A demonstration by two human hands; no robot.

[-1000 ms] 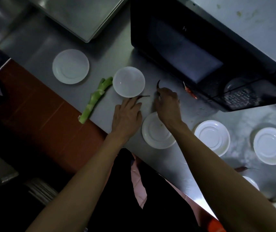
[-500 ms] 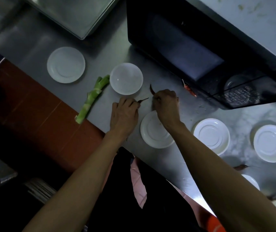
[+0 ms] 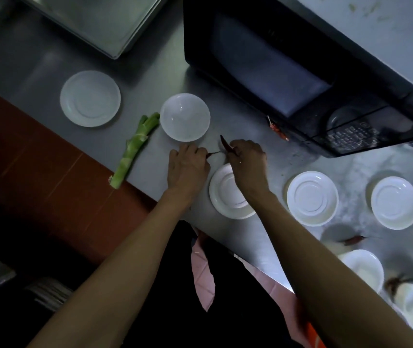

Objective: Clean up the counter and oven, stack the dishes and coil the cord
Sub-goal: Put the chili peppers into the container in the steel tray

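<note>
From over the person's shoulders, the head view is looking down on a steel counter (image 3: 150,79) with a black microwave oven (image 3: 288,59) sitting at its back. The left hand (image 3: 188,169) is curling its fingers around a dark dried chili stem (image 3: 213,153) that is poking out toward the right. The right hand (image 3: 248,159) is pinching another dark chili (image 3: 225,144), whose tip is sticking up past the knuckles. Both hands are working just in front of an overturned white bowl (image 3: 185,117), and the right wrist is crossing above a white saucer (image 3: 228,194) near the counter's edge.

A green vegetable stalk (image 3: 135,149) is lying beside the bowl, its cut end overhanging the counter edge. A red chili (image 3: 278,129) is lying against the oven's front, and one more chili (image 3: 353,240) is resting among the saucers to the right. More saucers are sitting apart: one far left (image 3: 90,98), two to the right (image 3: 312,198) (image 3: 395,202). Small bowls (image 3: 363,272) are clustering at the lower right.

The chilies are looking light, dry and brittle, so I would judge a fingertip pinch near the stem is suiting them best. The saucers are probably hard, smooth and chippable; taking them by the rim seems wise. The cord is barely showing at the right edge.
</note>
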